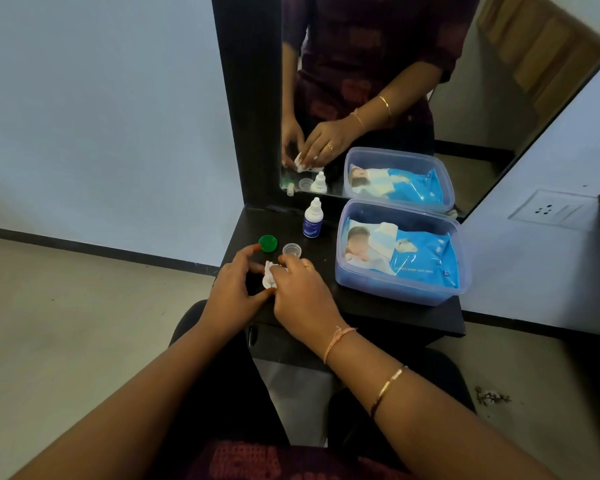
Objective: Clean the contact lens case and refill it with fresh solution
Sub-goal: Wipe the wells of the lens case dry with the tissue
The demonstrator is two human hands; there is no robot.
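At the black desk's [378, 308] front left corner, left grip [236, 292] and right grip [302, 296] both pinch a crumpled white tissue [268, 276]; I can't see what it wraps.

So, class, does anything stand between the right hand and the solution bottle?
Only the clear cap, lying low on the table just ahead of the right hand; the solution bottle stands beyond it.

Your crumpled white tissue [269, 276] is nearest you; green cap [268, 243] at its 12 o'clock, clear cap [291, 250] at 1, solution bottle [313, 219] upright beyond.
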